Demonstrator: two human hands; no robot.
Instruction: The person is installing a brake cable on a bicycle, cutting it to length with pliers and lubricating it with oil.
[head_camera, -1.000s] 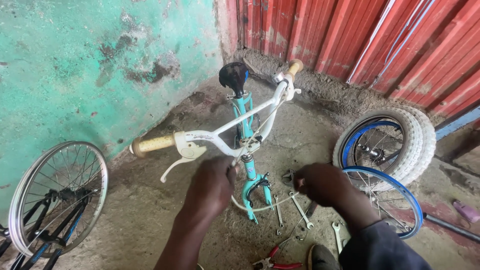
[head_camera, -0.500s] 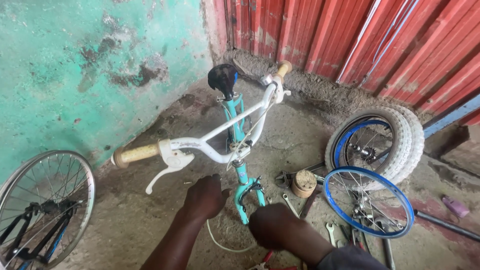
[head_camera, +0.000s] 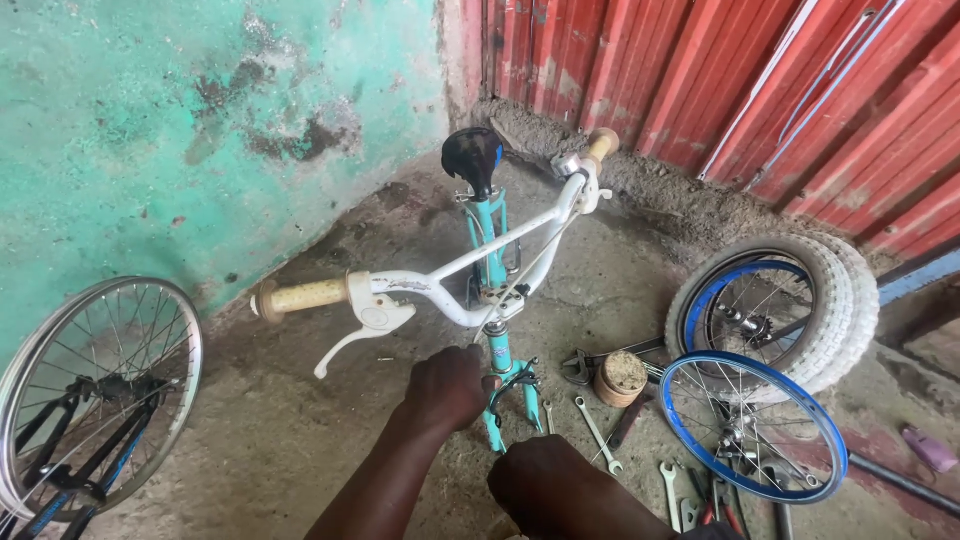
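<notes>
- Teal bike frame (head_camera: 493, 262), wheels off, stands mid-frame on the concrete floor (head_camera: 300, 440); white handlebar (head_camera: 470, 270) crosses it, black saddle (head_camera: 472, 155) above.
- Left hand (head_camera: 447, 388), fingers curled, closed on the fork (head_camera: 508, 395) just below the handlebar.
- Right hand (head_camera: 545, 487), lower centre, at the fork's bottom; grip: cannot tell.
- Blue-rimmed wheel (head_camera: 752, 425) lower right, 1 white tyre (head_camera: 800, 305) behind it.
- Wrenches (head_camera: 598, 433) near the fork.

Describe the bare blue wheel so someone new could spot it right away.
Start at the red corrugated wall on the right and drop to the white-tyred wheel leaning below it. The blue wheel lies just in front of that one, beside the spanners on the concrete floor. It alone has a blue rim with no tyre; the wheel at far left has a silver rim.
</notes>
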